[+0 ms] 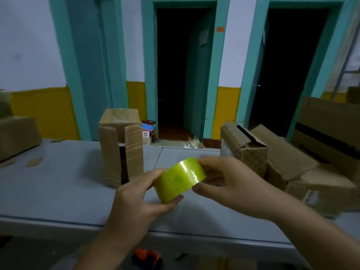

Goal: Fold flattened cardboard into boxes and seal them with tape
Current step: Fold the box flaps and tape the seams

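Your left hand point(136, 195) and right hand point(224, 182) hold the roll of yellow-green clear packing tape point(180, 180) between them, lifted above the near middle of the grey table point(58, 191). The left hand's thumb lies along the roll's lower near edge with its fingers wrapped behind. The right hand pinches the right side, fingers curled over the top and thumb tucked under. Expect the roll to be light and rigid, with a glossy outer wrap that will slide under dry fingers, so grip it by the rims or through the core, which is hidden here, and not by the slick face. I cannot see a free end of tape, so you will probably have to feel for its ridge with a fingernail. Just beyond the roll, to the left, a tall brown cardboard box point(120, 147) stands upright with its near flaps parted over a dark gap. It looks thin-walled and easy to crush, so press on the flaps near their folds. To the right sits a lattice-printed carton point(245, 151) with an open flap, touching a heap of loose cardboard point(292, 162). Far left is another brown box point(17, 135), with cardboard scraps point(35, 161) beside it. Below the table edge lies an orange and dark object point(147, 257), possibly a tape dispenser.
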Demonstrator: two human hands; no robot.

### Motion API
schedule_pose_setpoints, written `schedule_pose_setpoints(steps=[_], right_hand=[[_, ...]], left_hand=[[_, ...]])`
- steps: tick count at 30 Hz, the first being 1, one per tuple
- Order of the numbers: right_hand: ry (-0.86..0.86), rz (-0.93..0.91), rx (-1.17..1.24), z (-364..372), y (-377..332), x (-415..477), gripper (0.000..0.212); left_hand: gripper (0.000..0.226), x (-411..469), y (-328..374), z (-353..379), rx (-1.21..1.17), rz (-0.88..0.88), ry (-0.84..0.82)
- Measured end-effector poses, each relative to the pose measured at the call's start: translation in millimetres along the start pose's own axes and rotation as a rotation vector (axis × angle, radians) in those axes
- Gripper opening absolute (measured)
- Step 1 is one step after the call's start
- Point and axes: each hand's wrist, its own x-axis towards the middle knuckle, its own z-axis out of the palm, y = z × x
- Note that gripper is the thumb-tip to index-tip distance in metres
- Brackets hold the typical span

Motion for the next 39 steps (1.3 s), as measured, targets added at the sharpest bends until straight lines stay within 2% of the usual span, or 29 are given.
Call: schedule_pose_setpoints(steps=[4,9,15,19,23,28,34,36,39], right_hand=[[0.082,0.043,-0.134,-3.5,-3.3,-6.9,0.044],[0.081,0.062,-0.22,3.6,-13.4,-14.1,0.044],[0.23,0.141,-0.014,-0.6,-3.4,-11.5,0.035],[0.25,0.085,0.024,-0.8,-3.5,-13.5,0.023],[0.305,0.043,0.019,2.8,-5.8,-14.7,0.021],[0.284,0.096,0.207,0.8,-1.8,-4.7,0.016],[0.213,0.087,0.441,0.3,-4.0,2.8,0.022],[0.209,0.072,0.448,4.7,-3.0,4.3,0.021],[0.221,0.036,0.329,15.6,-2.5,5.7,0.015]], left_hand=[[0.054,1.5,-3.7,1.4,0.072,0.039,0.01],[0.059,-0.9,-5.6,4.9,0.125,0.036,0.0],[0.056,-4.0,-2.9,7.0,0.164,0.132,0.06],[0.053,-3.7,-3.4,4.1,0.185,0.154,0.053],[0.051,-4.4,-2.4,0.6,0.181,0.157,0.068],[0.051,-7.3,-1.7,-5.1,0.146,0.15,0.087],[0.049,-8.0,1.1,-18.4,0.133,0.164,0.103],[0.05,-8.9,0.3,-21.6,0.139,0.177,0.098],[0.051,-9.9,-0.9,-23.7,0.132,0.167,0.101]])
